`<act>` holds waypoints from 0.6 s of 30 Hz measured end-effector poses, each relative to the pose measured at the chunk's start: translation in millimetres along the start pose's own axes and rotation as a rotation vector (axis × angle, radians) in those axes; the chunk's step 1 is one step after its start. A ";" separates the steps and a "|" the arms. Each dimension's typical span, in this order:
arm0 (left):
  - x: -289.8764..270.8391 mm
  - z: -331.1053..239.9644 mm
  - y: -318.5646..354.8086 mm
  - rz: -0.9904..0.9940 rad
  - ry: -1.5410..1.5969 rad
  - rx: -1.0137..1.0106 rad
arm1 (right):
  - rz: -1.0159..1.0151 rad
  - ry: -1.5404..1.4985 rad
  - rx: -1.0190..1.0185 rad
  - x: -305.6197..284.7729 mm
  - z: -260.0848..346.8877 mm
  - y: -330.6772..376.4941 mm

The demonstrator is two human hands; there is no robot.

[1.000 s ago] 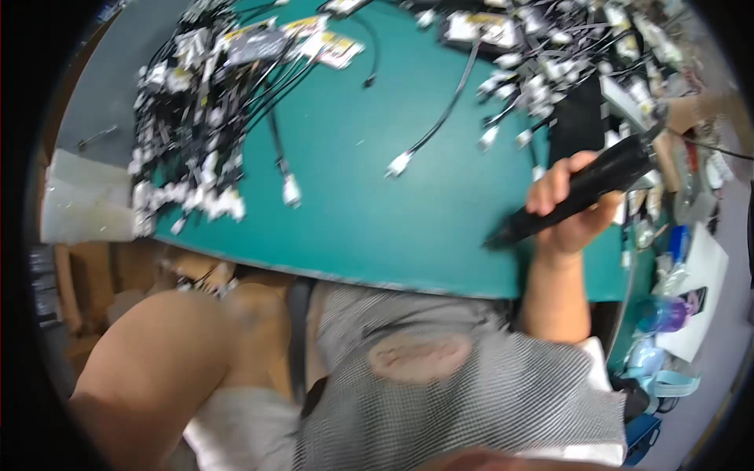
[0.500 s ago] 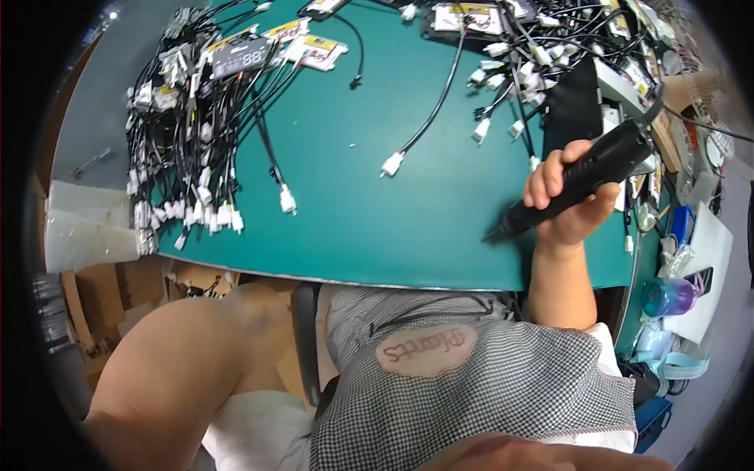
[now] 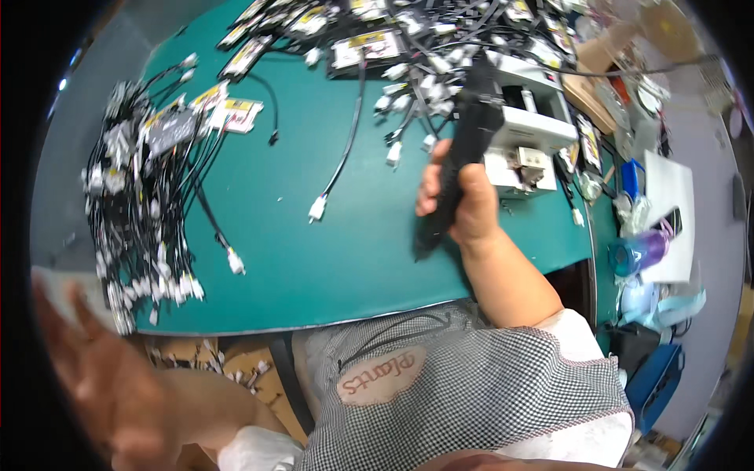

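My right hand (image 3: 475,200) is wrapped round a black electric screwdriver (image 3: 463,149), its tip tilted down and left above the green table mat (image 3: 338,275). Off to the far left, my left hand (image 3: 110,385) is raised past the table edge, smeared by motion. Its fingers look spread, with nothing visible in them. On the mat left of the screwdriver lies a black cable with a white connector (image 3: 317,208), which runs back to a flat black module with a white label (image 3: 367,52). A thick bundle of wired modules (image 3: 141,204) lies at the left.
A white device (image 3: 530,125) stands just right of the screwdriver. Several labelled modules and connectors crowd the back. A blue-purple bottle (image 3: 640,251), a phone (image 3: 669,222) and a white sheet (image 3: 677,177) are at the right. A cord (image 3: 628,72) crosses the back right.
The view has shifted, so the table sits differently. My right hand holds the screwdriver more upright, in front of the white device, now uncovered. My left hand has come into view at the far left.
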State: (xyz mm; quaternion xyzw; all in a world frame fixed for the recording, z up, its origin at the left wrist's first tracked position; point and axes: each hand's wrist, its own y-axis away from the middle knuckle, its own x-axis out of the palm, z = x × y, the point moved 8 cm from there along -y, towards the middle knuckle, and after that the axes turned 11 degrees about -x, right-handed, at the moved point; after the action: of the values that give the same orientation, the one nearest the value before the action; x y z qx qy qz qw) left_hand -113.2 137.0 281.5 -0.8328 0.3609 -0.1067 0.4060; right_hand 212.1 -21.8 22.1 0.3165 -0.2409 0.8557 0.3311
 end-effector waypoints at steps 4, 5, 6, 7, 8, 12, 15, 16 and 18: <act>29.2 77.1 46.5 0.130 -0.392 -0.400 | -0.063 0.242 0.034 7.2 -3.4 -4.5; 37.8 92.7 57.5 0.183 -0.450 -0.443 | -0.100 0.369 0.019 -0.5 -3.1 -5.3; 42.3 106.5 68.3 0.219 -0.487 -0.481 | -0.069 0.391 -0.029 -3.2 -2.6 -6.8; 43.6 113.1 79.1 0.244 -0.541 -0.526 | -0.056 0.396 -0.048 -4.4 -7.8 -8.5; 45.0 117.0 87.2 0.270 -0.560 -0.540 | -0.043 0.447 -0.051 -6.3 -11.3 -9.2; 54.1 130.6 111.6 0.305 -0.585 -0.602 | 0.031 0.842 -0.230 -13.3 -7.6 -15.4; 61.6 132.5 120.2 0.310 -0.601 -0.654 | 0.015 1.014 -0.352 -20.6 -14.7 -16.3; 62.5 133.5 123.3 0.310 -0.601 -0.653 | 0.026 1.045 -0.242 -17.4 -16.0 -15.1; 63.9 131.8 127.7 0.367 -0.647 -0.623 | 0.046 1.163 -0.084 -4.6 -11.0 -11.1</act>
State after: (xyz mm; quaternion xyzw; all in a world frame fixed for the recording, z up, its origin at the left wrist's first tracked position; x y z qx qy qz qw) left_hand -71.0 119.7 92.7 -0.8278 0.3719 0.3443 0.2407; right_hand 218.5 -9.5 13.7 -0.2239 -0.0601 0.8856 0.4024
